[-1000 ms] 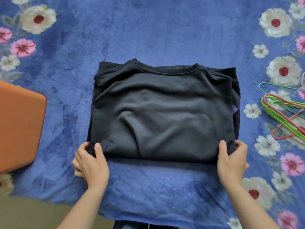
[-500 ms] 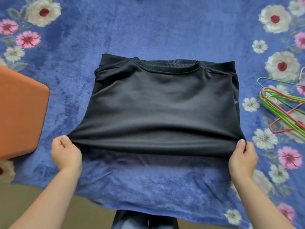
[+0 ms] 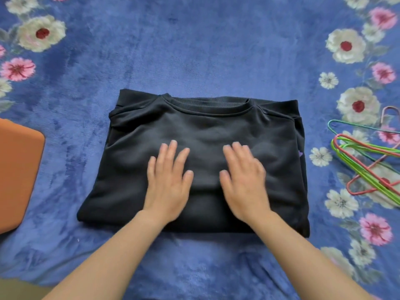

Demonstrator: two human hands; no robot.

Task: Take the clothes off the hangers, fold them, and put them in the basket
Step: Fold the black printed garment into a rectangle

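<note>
Black folded sweatshirt [image 3: 216,126] lies flat mid-way across the blue floral plush blanket [image 3: 194,50]. Ribbed collar points away from the person, folded edge toward them; long axis runs left-right. Left hand [image 3: 167,180] and right hand [image 3: 243,180] both rest palm-down on the middle of it, fingers straight and slightly spread, gripping nothing. Smooth orange rounded-corner object [image 3: 17,169] at left edge, cropped, can't tell its contents. Coloured wire hangers [image 3: 365,174] piled at right, apart from the sweatshirt.
</note>
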